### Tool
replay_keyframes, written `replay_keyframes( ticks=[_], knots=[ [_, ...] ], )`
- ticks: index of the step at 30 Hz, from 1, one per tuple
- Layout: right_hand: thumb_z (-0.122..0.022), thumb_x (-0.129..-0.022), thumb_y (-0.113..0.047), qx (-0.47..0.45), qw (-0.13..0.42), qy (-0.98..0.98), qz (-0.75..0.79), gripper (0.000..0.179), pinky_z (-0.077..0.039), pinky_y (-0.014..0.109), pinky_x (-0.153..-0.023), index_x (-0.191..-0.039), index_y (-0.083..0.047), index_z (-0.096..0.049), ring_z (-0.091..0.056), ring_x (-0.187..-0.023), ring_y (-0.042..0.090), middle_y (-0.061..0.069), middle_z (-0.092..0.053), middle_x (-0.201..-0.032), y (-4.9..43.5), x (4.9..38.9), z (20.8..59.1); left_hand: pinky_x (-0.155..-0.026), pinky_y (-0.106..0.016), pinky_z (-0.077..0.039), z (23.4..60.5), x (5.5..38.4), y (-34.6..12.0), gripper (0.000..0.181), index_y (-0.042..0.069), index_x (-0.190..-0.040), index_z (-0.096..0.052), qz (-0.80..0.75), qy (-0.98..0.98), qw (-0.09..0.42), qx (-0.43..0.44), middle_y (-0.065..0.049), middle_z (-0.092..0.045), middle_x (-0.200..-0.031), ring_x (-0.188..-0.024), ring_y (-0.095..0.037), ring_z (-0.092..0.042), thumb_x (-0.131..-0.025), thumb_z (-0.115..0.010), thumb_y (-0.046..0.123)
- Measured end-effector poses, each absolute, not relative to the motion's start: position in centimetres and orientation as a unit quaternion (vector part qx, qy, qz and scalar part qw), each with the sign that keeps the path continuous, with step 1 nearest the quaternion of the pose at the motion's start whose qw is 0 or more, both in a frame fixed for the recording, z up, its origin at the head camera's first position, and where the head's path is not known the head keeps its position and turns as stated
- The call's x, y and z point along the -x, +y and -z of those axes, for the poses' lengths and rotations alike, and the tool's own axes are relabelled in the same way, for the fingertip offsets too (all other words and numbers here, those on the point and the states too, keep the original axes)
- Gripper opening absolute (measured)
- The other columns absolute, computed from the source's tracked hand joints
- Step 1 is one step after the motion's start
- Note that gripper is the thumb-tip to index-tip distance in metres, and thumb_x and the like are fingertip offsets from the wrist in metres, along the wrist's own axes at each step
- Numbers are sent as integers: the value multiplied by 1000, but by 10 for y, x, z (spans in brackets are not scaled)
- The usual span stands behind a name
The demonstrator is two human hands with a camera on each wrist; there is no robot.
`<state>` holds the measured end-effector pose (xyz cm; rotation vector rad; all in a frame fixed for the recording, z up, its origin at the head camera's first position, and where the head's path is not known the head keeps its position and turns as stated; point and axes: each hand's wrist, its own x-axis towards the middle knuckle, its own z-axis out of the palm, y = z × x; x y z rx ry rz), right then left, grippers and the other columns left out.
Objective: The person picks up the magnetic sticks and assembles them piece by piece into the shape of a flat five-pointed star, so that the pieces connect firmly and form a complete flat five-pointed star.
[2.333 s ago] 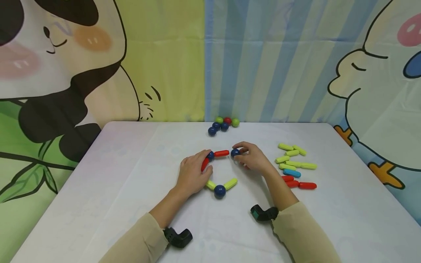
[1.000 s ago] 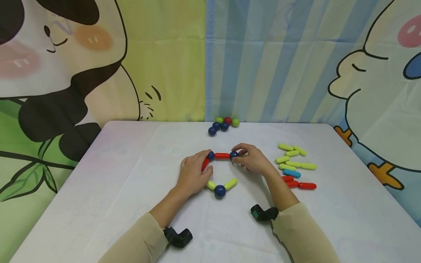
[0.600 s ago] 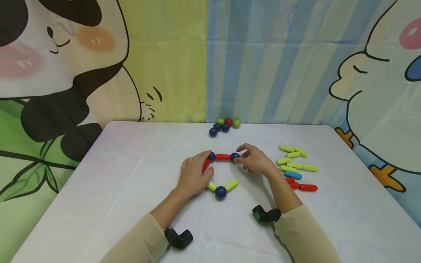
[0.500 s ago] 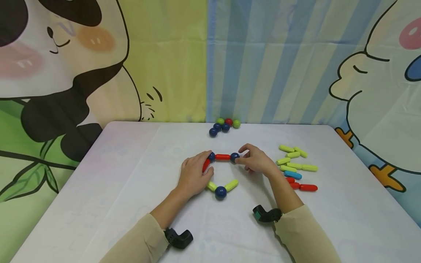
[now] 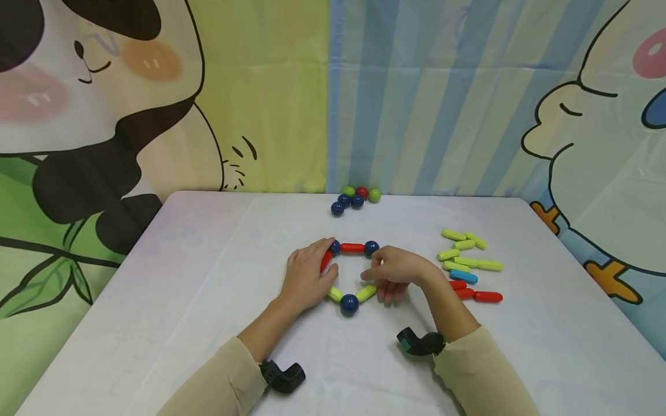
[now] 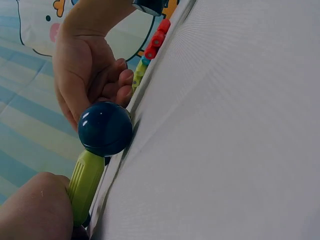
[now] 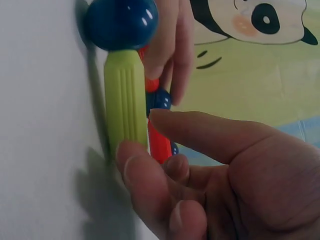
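Magnetic rods and balls form a ring-like figure on the table. My left hand (image 5: 308, 274) holds its left side, fingers and thumb about a slanted red rod (image 5: 326, 261). The fingertips lie at a dark blue ball (image 5: 335, 247); my palm hides other parts. A second red rod (image 5: 352, 248) joins that ball to another blue ball (image 5: 372, 248). In front, a larger-looking blue ball (image 5: 349, 304) carries two yellow-green rods in a V. My right hand (image 5: 398, 271) is at the free end of the right yellow-green rod (image 7: 126, 97), thumb and fingers apart on either side.
Loose yellow-green rods (image 5: 477, 263), a light blue rod (image 5: 463, 277) and several red rods (image 5: 488, 297) lie to the right. Several balls (image 5: 356, 201) in blue, green and red cluster at the back edge of the white table (image 5: 208, 260). A cartoon curtain hangs behind.
My right hand brought a blue ball to the red rod's right end, let go of it, then moved toward me to the yellow-green rod. My left hand stayed in place.
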<state>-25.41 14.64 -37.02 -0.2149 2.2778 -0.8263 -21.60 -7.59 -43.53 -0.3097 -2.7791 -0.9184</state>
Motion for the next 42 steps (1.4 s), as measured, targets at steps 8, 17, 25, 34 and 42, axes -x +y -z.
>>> replay_keyframes(
  ticks=[8, 17, 25, 34, 42],
  knots=[
    [-71, -96, -25, 59, 328, 893, 302, 24, -55, 26, -51, -94, -5, -58, -69, -55, 18, 10, -74, -71, 137, 251, 371, -120, -57, -33, 435, 217, -74, 58, 18, -150, -54, 306, -943, 97, 90, -5, -57, -152, -143, -27, -51, -95, -62, 32],
    [-73, -94, -23, 50, 275, 916, 287, 21, -53, 26, -53, -95, -7, -58, -64, -58, 18, 9, -69, -74, 136, 251, 369, -111, -55, -42, 430, 216, -72, 47, 15, -137, -65, 337, -931, 130, 61, -9, -66, -134, -121, -32, -62, -93, -61, 30],
    [-74, -94, -23, 43, 232, 928, 288, 23, -51, 26, -55, -98, -8, -58, -61, -65, 22, 9, -65, -80, 136, 255, 372, -105, -52, -46, 426, 215, -73, 38, 15, -127, -71, 350, -927, 127, 43, -10, -67, -123, -113, -31, -62, -93, -63, 33],
    [-71, -97, -27, 83, 155, 948, 264, 23, -44, 28, -61, -98, -9, -57, -58, -71, 21, 7, -62, -81, 141, 263, 376, -92, -48, -49, 427, 217, -77, 24, 14, -107, -72, 358, -922, 144, 39, -2, -68, -93, -87, -22, -62, -92, -65, 31],
    [-68, -100, -30, 116, 125, 962, 215, 20, -50, 31, -67, -109, -13, -66, -60, -78, 22, 7, -67, -92, 140, 267, 381, -89, -46, -46, 429, 217, -76, 30, 16, -108, -77, 297, -946, 121, 51, 2, -60, -80, -78, -19, -54, -91, -70, 40]
  ],
)
